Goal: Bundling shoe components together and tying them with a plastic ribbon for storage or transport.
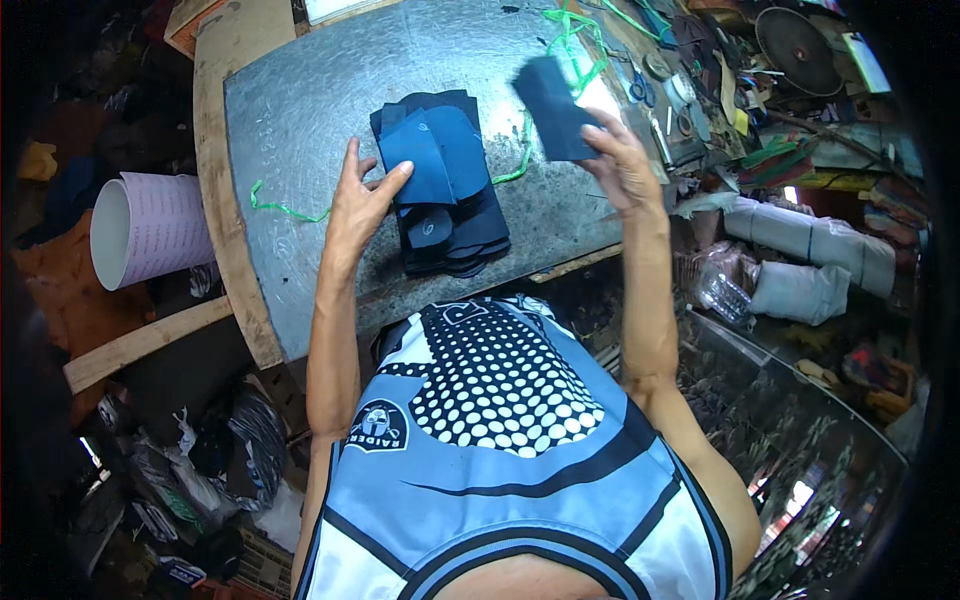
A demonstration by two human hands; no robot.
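Note:
A stack of dark cut pieces, apparently fabric or leather, lies on the grey metal tabletop. Blue cut pieces rest on top of it, with a smaller dark piece below them. My left hand is at the stack's left side, fingers apart, its thumb touching the edge of the blue piece. Raised right of the stack, my right hand pinches a dark rectangular piece between thumb and fingers; its upper edge is blurred. A bright green string runs out from under the stack on both sides.
The metal tabletop has a wooden border. Blue-handled scissors and tape rolls lie along its right side. A round fan grille is at the far right. A rolled white sheet stands left of the table; wrapped white bundles lie right.

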